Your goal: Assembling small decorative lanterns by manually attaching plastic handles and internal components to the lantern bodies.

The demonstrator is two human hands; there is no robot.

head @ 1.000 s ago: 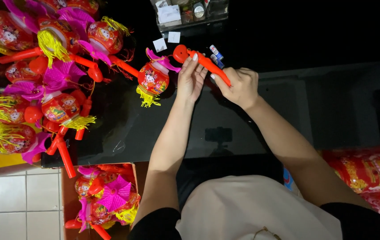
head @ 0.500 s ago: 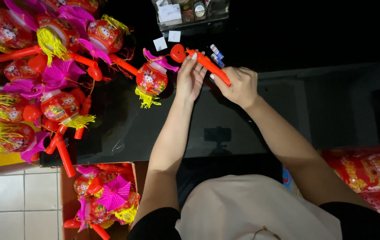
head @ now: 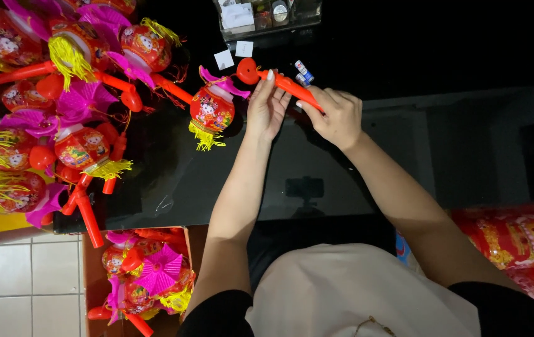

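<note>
Both of my hands hold a red-orange plastic handle stick (head: 287,85) over a glossy black table (head: 173,175). My left hand (head: 266,107) grips the stick near its round end. My right hand (head: 337,116) is closed on the thicker end. A small red toy lantern (head: 212,109) with a pink top and a yellow tassel lies on the table just left of my left hand, by the stick's round end. Two small batteries (head: 303,71) lie right behind the stick.
Several similar lanterns with red handles are piled at the table's left (head: 73,106). A cardboard box (head: 89,274) on the tiled floor holds more. A clear container (head: 267,15) and two white tags (head: 233,53) sit at the far edge. Red printed bags (head: 517,237) lie at the right.
</note>
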